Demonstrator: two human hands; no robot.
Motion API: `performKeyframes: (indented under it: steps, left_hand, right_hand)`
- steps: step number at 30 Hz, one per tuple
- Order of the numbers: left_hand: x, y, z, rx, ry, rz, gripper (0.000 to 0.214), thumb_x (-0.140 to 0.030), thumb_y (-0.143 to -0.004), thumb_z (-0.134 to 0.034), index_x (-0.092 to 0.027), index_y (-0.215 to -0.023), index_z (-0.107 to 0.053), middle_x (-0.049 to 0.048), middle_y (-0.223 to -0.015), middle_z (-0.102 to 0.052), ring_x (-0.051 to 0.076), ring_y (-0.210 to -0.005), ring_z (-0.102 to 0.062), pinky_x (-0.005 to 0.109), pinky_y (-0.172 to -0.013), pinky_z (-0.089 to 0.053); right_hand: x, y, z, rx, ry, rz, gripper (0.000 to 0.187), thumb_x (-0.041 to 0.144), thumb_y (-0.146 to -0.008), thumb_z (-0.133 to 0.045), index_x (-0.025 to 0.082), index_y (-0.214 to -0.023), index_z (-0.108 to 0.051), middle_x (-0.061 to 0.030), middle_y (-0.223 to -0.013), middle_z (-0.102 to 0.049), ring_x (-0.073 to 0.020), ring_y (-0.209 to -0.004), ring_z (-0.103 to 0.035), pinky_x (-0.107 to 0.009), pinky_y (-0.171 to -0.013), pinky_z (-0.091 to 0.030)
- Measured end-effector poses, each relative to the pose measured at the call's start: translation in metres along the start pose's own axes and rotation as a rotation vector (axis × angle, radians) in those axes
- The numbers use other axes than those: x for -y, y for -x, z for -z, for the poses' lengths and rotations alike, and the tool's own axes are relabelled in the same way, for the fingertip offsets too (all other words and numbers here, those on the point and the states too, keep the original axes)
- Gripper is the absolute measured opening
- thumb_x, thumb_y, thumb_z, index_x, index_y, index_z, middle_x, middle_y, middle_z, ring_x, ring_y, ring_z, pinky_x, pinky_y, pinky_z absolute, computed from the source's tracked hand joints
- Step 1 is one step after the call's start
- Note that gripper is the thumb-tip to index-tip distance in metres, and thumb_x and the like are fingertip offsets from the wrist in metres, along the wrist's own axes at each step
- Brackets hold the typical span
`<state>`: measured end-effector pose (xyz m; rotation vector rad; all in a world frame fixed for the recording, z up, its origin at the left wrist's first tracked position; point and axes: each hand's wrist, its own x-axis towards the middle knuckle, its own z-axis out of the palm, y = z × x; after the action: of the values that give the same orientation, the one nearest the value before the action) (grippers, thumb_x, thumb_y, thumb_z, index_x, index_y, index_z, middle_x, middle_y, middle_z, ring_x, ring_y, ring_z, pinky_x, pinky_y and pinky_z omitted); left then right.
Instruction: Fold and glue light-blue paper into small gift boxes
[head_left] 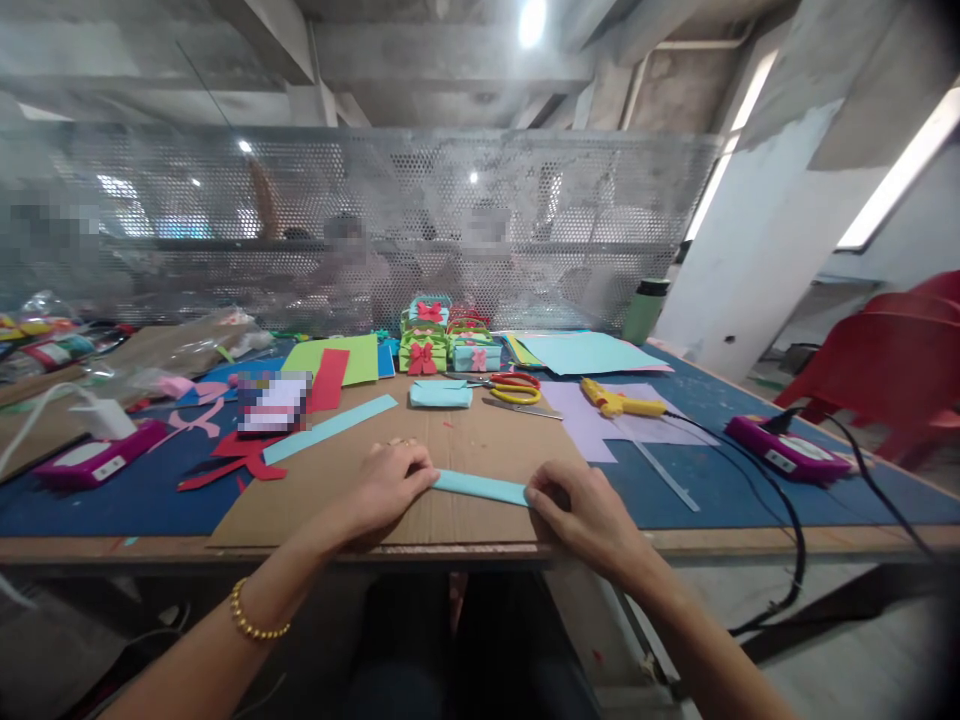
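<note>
Hands low at centre frame: the left hand has its fingers curled down on one end of the blue paper strip, and the right hand pinches the other end shut. The strip lies flat on the cardboard sheet near the front edge of the counter. Its long axis runs left to right, dipping slightly rightward. It spans straight between the hands, so neither is nearer.

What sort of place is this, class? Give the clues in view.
Most likely a paper-craft workshop. Coloured paper sheets, scissors and a yellow glue gun lie on the table, and small bowed paper boxes stand stacked behind. The left hand and right hand hold a blue paper strip.
</note>
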<state>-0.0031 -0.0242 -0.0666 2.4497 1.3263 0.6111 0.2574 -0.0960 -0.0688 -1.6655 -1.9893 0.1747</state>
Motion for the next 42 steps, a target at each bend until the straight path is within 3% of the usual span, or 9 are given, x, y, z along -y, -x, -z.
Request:
performKeyframes:
  steps: [8,18,29,37,42]
  left_hand:
    - [-0.001,-0.001,0.000,0.010,-0.123,0.059,0.021,-0.032,-0.091,-0.053,-0.021,-0.073,-0.053,0.0045,-0.085,-0.067,0.026,-0.090,-0.057,0.038,-0.081,-0.036]
    - [-0.004,0.000,0.008,0.044,-0.134,0.032,0.021,-0.028,-0.096,-0.046,-0.021,-0.078,-0.055,0.0034,-0.087,-0.067,0.024,-0.089,-0.058,0.036,-0.079,-0.037]
    - [-0.008,0.002,0.006,0.030,-0.169,0.071,0.019,-0.027,-0.095,-0.053,-0.022,-0.077,-0.050,0.0043,-0.086,-0.068,0.026,-0.089,-0.058,0.036,-0.076,-0.037]
    - [-0.008,0.001,0.006,0.053,-0.166,0.059,0.019,-0.026,-0.094,-0.053,-0.022,-0.076,-0.047,0.0037,-0.087,-0.066,0.025,-0.089,-0.057,0.034,-0.075,-0.036]
    - [-0.007,0.001,0.006,0.071,-0.157,0.073,0.019,-0.026,-0.094,-0.051,-0.022,-0.076,-0.046,0.0038,-0.086,-0.065,0.025,-0.088,-0.056,0.034,-0.075,-0.035]
  right_hand:
    - [-0.001,-0.002,0.000,0.024,0.034,0.020,0.018,0.022,-0.086,-0.052,0.020,-0.075,-0.066,-0.0033,-0.075,-0.071,-0.0197,-0.072,-0.062,-0.030,-0.067,-0.039]
    - [-0.001,-0.002,0.001,0.030,0.056,0.045,0.019,0.024,-0.087,-0.050,0.021,-0.075,-0.064,-0.0036,-0.075,-0.071,-0.0198,-0.071,-0.062,-0.030,-0.066,-0.038]
    - [-0.003,0.003,-0.004,-0.010,0.120,0.102,0.017,0.019,-0.091,-0.045,0.021,-0.079,-0.056,-0.0046,-0.078,-0.067,-0.0207,-0.074,-0.059,-0.031,-0.067,-0.035]
    - [-0.006,0.015,-0.001,-0.055,0.191,0.070,0.014,0.010,-0.087,-0.046,0.021,-0.088,-0.054,-0.0050,-0.088,-0.063,-0.0200,-0.075,-0.056,-0.029,-0.065,-0.035]
    - [-0.007,0.019,-0.002,-0.064,0.174,0.097,0.027,0.006,-0.087,-0.047,0.022,-0.104,-0.058,-0.0060,-0.103,-0.060,-0.0197,-0.083,-0.057,-0.030,-0.073,-0.041]
